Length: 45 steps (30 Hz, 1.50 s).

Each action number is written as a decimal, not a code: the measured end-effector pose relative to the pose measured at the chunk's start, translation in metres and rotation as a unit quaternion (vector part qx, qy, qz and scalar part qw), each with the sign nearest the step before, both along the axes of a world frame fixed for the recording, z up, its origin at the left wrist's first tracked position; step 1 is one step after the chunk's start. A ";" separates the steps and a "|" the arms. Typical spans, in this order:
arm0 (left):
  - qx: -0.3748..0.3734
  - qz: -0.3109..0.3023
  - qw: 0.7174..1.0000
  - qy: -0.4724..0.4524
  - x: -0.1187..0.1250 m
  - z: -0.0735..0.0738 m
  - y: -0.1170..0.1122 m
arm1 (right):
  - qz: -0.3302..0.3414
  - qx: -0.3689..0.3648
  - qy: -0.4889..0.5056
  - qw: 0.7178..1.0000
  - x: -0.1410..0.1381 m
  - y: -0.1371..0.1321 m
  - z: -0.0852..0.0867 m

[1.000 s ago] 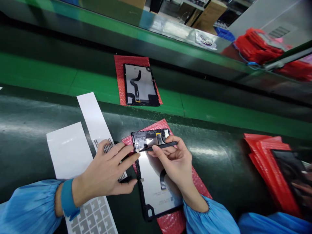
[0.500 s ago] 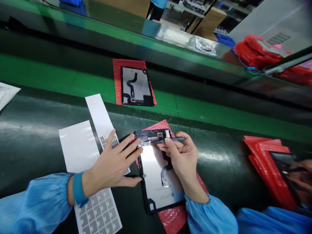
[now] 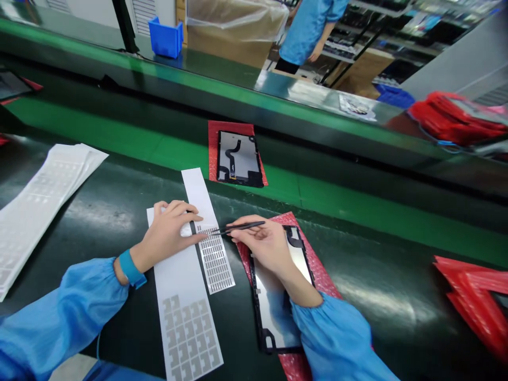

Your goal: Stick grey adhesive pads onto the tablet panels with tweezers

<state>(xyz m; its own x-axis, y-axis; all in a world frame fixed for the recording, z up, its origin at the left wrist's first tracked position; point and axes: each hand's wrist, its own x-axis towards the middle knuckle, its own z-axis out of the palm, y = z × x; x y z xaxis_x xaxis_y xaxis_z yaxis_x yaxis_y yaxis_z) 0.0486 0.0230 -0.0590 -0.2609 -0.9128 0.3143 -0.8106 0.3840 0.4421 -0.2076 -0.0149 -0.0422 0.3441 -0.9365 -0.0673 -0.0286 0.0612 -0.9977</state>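
Note:
My right hand (image 3: 268,244) is closed round dark tweezers (image 3: 246,226), whose tips point left onto a narrow white sheet (image 3: 217,264) of small grey stickers. Bent but apart, the fingers of my left hand (image 3: 166,233) rest over the sheet's left edge, the thumb close to the tweezer tips. Whether a sticker is between the tips is too small to tell. Beneath the left hand lies a wider white sheet (image 3: 178,280) with larger grey stickers. A tablet screen assembly (image 3: 273,320), back side up, rests on a red bubble bag (image 3: 323,275), partly hidden by my right hand and forearm.
Another screen assembly (image 3: 242,159) lies on a red bag on the green strip ahead. White sticker sheets (image 3: 43,196) are stacked at left, red bags (image 3: 476,296) at right. Behind the ledge are a blue bin (image 3: 165,38) and a person in blue (image 3: 309,32).
Both hands have moved from the top end of the screen assembly to the narrow sticker sheet, the tweezers still in my right hand. The camera view has shifted left.

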 end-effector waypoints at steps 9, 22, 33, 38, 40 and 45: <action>0.058 -0.003 0.996 0.067 0.001 -0.010 -0.009 | -0.015 -0.012 0.018 1.000 0.028 -0.015 -0.014; 0.052 -0.005 0.997 0.052 0.003 -0.010 -0.008 | -0.026 0.001 0.014 1.000 0.028 -0.015 -0.016; 0.047 -0.011 0.997 0.058 0.003 -0.010 -0.007 | -0.011 -0.005 0.016 1.000 0.030 -0.014 -0.013; 0.023 -0.038 0.999 0.020 0.005 -0.005 -0.002 | -0.026 0.064 -0.023 0.997 -0.005 -0.016 0.002; -0.001 -0.057 0.998 0.013 0.000 -0.002 0.003 | -0.031 0.063 -0.015 0.997 -0.035 -0.012 0.008; -0.054 -0.193 0.980 0.020 -0.046 0.002 0.018 | -0.068 0.039 0.007 0.997 -0.098 0.013 -0.002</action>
